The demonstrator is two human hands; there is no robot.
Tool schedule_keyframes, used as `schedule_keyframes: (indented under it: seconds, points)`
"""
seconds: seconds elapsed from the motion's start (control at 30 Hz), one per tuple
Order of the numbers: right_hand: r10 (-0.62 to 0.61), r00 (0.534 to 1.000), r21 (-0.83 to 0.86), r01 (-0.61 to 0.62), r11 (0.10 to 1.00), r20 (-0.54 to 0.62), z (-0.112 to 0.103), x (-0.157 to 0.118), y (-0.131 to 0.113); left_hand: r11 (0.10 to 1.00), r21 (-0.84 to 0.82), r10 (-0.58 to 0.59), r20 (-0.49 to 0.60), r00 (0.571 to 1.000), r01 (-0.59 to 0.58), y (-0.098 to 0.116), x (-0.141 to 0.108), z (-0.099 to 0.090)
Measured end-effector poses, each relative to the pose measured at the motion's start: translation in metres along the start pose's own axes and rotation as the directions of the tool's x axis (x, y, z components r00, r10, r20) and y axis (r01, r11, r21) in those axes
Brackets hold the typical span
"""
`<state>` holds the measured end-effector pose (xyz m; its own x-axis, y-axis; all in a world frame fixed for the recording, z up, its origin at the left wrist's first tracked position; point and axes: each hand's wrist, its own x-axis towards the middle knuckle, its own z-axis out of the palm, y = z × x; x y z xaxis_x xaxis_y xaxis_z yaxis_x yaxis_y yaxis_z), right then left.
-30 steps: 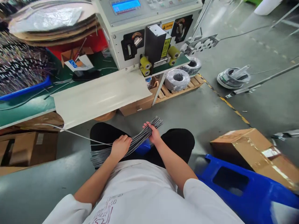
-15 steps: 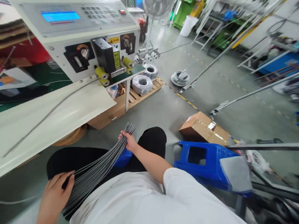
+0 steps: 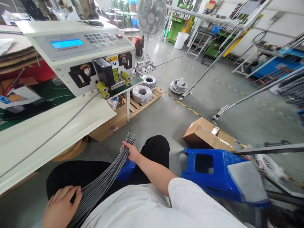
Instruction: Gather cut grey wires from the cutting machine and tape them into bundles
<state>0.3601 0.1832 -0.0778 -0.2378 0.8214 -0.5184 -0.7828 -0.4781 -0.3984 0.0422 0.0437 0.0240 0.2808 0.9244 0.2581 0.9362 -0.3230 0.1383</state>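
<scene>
A long bundle of cut grey cables [image 3: 102, 186] lies slantwise across my lap. Near its upper end my right hand [image 3: 130, 151] is closed round it, and the cable tips stick out above the fist in a loose fan. My left hand [image 3: 62, 204] is at the lower left edge of the bundle, its thumb and fingertips brought together at the outermost cables. What lies under those fingertips is partly hidden. Toward the bottom of the view the lower cable ends pass out of sight beside my shirt.
A cable machine [image 3: 85, 63] with a lit display stands at left; one grey cable [image 3: 59, 129] runs from its yellow rollers along a cream chute [image 3: 95, 117]. Wrapped cable coils [image 3: 142, 95] sit on a pallet. A cardboard box [image 3: 209, 134] and blue plastic stool [image 3: 201, 177] stand at right.
The view has tilted up, so the surroundings sit differently in it. The cable on the chute now reaches farther left, beyond the picture edge. My right hand keeps its hold; my left stays by the bundle.
</scene>
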Motion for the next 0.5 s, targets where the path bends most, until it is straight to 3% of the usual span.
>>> schedule_keyframes:
  seconds: [0.1, 0.2, 0.37, 0.5]
  points:
    - [0.011, 1.0, -0.016, -0.011, 1.0, -0.008, 0.001, 0.0, 0.0, 0.984, 0.084, 0.167, -0.099, 0.981, -0.159, 0.011, 0.035, -0.013]
    - [0.011, 1.0, -0.025, -0.011, 1.0, -0.007, 0.002, -0.002, 0.001, 0.973, 0.146, 0.208, -0.197, 0.958, -0.181, 0.026, 0.08, -0.035]
    - [-0.002, 0.999, -0.07, 0.0, 0.998, -0.033, 0.003, -0.002, 0.0, 0.976, 0.218, 0.063, -0.291, 0.955, 0.002, 0.025, 0.15, -0.071]
    - [0.002, 0.999, -0.093, -0.006, 0.996, -0.033, 0.003, -0.006, -0.001, 0.967, 0.202, -0.1, -0.26, 0.96, 0.156, 0.014, 0.179, -0.077]
